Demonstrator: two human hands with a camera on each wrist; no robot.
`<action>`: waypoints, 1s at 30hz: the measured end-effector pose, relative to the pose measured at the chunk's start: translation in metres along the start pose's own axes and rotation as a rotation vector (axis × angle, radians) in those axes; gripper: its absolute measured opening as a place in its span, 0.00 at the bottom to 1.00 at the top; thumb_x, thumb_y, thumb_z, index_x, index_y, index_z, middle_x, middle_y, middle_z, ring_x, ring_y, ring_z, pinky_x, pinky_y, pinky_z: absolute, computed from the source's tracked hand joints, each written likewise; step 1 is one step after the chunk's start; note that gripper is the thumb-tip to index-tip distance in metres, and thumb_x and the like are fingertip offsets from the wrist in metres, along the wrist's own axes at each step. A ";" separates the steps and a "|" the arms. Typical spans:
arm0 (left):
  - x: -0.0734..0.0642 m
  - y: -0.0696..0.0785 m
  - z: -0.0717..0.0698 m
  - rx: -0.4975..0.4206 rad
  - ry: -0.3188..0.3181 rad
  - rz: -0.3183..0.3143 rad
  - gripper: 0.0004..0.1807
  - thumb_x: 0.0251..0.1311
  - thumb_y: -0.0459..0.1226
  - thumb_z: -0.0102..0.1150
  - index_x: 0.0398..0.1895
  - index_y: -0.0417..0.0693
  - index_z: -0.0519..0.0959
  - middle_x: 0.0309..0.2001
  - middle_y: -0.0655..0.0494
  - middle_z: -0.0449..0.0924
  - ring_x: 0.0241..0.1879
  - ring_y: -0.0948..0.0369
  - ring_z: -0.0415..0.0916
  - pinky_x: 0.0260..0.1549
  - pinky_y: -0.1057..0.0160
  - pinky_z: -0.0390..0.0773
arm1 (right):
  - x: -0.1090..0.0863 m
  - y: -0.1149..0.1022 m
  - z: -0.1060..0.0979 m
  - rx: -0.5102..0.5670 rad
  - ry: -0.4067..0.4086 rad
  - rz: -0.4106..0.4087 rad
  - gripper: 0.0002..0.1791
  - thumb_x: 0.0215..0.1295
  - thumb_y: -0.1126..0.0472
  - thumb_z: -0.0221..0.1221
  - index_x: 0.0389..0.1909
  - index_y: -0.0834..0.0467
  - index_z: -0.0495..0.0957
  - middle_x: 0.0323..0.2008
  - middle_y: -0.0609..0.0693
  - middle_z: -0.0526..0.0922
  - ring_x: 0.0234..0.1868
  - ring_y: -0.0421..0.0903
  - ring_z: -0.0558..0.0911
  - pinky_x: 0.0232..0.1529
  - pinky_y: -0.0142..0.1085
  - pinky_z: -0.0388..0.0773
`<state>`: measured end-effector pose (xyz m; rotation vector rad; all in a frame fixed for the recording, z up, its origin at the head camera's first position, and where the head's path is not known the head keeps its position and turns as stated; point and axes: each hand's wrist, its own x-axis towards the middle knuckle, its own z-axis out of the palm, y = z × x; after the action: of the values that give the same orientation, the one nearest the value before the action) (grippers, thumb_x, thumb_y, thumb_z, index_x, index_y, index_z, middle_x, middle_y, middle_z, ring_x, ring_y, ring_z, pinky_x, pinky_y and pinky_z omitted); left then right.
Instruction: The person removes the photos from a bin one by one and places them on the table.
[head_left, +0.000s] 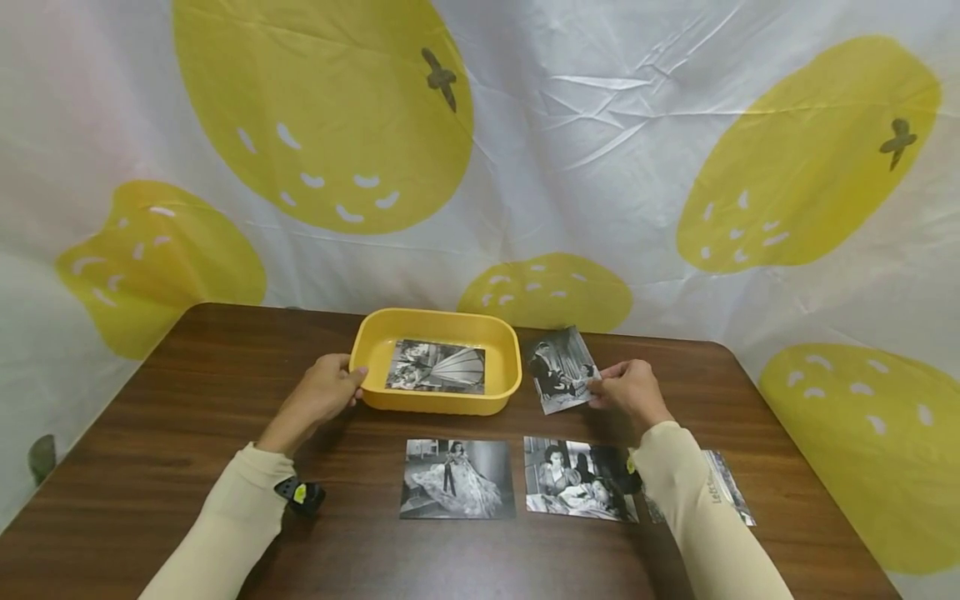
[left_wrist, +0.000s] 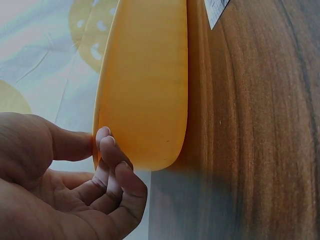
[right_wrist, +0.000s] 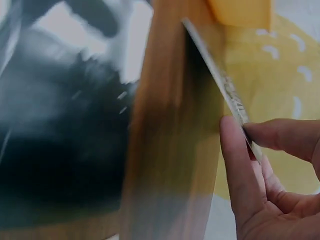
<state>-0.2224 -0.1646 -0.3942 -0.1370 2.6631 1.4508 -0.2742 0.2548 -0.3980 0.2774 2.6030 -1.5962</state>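
Note:
My left hand (head_left: 326, 390) pinches the near left rim of a yellow plastic tray (head_left: 442, 403), thumb on the rim and fingertips against the outer wall (left_wrist: 145, 100). Inside the tray lies a black-and-white photo (head_left: 437, 367). To the tray's right, my right hand (head_left: 628, 392) pinches another black-and-white photo (head_left: 562, 371) by its lower right edge, between thumb and fingers. That photo is tilted; the right wrist view catches it nearly edge-on (right_wrist: 215, 72).
Nearer me on the brown wooden table (head_left: 360, 517) lie a photo of a figure in a wide gown (head_left: 457, 479), a second photo (head_left: 573, 479) and a third (head_left: 731, 487) partly under my right sleeve. A white cloth with yellow fruit shapes (head_left: 525, 167) hangs behind the table.

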 end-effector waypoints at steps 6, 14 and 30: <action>0.001 0.000 0.000 0.006 0.001 -0.010 0.20 0.71 0.39 0.43 0.59 0.32 0.66 0.27 0.50 0.75 0.23 0.61 0.71 0.21 0.66 0.68 | -0.004 0.005 -0.001 -0.184 0.002 0.002 0.15 0.51 0.65 0.68 0.34 0.71 0.76 0.20 0.55 0.81 0.19 0.47 0.83 0.25 0.39 0.81; 0.000 -0.001 0.000 0.009 -0.004 0.000 0.20 0.72 0.39 0.42 0.58 0.31 0.66 0.27 0.50 0.75 0.23 0.61 0.70 0.20 0.66 0.68 | -0.003 0.013 -0.001 -0.371 -0.036 -0.009 0.14 0.47 0.60 0.72 0.27 0.67 0.81 0.15 0.51 0.80 0.16 0.44 0.81 0.22 0.36 0.78; 0.000 0.001 0.000 0.003 -0.004 -0.010 0.21 0.72 0.39 0.42 0.60 0.31 0.65 0.26 0.51 0.74 0.23 0.62 0.70 0.19 0.66 0.66 | -0.003 0.013 -0.002 -0.479 -0.063 -0.045 0.17 0.46 0.55 0.73 0.24 0.65 0.81 0.21 0.54 0.81 0.17 0.43 0.80 0.22 0.36 0.78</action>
<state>-0.2223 -0.1642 -0.3936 -0.1467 2.6574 1.4424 -0.2690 0.2626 -0.4082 0.1316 2.8466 -0.9237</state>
